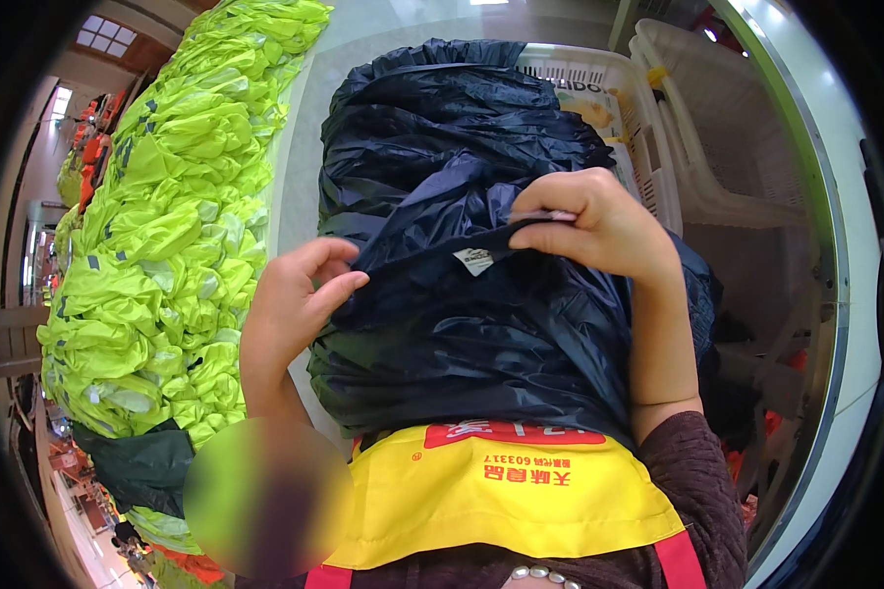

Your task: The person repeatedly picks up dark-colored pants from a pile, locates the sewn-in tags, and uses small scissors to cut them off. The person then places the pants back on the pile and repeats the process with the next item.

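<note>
A dark navy garment [413, 270] of thin, shiny fabric is drawn up in a band between my two hands, over a big pile of the same dark fabric [442, 118]. My left hand [300, 294] has its thumb and forefinger at the band's left end, closed around the edge. At the other end, my right hand [599, 221] pinches the band between thumb and bent fingers. A thin pale item [545, 215] shows at those fingers, too small to name. Near the band's middle hangs a small white label [474, 260].
To the left rises a long heap of neon yellow-green garments [177, 226], with a dark cloth [142, 466] at its near end. White plastic crates [648, 137] stand at the back right. A yellow apron [511, 501] covers my front, touching the dark pile.
</note>
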Tool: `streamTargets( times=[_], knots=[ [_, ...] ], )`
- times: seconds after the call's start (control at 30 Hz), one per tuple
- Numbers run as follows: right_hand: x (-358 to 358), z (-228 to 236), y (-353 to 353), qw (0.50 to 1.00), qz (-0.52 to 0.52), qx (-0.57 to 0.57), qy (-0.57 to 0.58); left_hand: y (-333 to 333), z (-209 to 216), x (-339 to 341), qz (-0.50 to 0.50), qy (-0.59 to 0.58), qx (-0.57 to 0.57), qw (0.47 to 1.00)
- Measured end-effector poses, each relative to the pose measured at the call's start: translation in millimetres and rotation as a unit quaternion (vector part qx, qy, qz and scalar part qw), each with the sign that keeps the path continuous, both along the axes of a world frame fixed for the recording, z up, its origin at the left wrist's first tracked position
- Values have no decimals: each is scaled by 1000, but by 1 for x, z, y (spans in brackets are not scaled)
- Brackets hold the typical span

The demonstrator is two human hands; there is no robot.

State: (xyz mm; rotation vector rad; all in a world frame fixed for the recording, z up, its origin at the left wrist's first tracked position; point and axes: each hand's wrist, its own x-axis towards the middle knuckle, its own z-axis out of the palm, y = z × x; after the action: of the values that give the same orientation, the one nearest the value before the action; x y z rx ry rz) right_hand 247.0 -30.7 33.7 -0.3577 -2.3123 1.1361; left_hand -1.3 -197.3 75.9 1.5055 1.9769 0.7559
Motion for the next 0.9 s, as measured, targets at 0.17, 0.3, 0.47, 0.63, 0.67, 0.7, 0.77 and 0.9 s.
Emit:
streamTargets(
  times=[0.17,0.3,0.47,0.63,0.67,0.7,0.77,0.9],
  knots=[
    [-11,8,-14,999,1,30,-17,14,25,46,-115,164,210,957],
    [-10,4,-15,998,28,49,17,48,5,51,-223,167,128,952],
    [-6,-8,-2,995,-65,72,-16,59,-25,24,-181,-152,-92,967],
    [-9,-13,4,996,-72,-44,9,50,-44,38,-149,-379,-173,897],
    [-10,-15,3,996,-79,-30,19,50,-45,39,-154,-375,-179,897],
    [-12,-17,2,996,-83,-24,26,50,-47,39,-158,-371,-184,896],
    [-15,-19,2,995,-92,-10,40,53,-49,40,-168,-360,-187,898],
    [-18,-18,-1,995,-85,5,51,56,-47,49,-191,-367,-172,894]
  ],
)
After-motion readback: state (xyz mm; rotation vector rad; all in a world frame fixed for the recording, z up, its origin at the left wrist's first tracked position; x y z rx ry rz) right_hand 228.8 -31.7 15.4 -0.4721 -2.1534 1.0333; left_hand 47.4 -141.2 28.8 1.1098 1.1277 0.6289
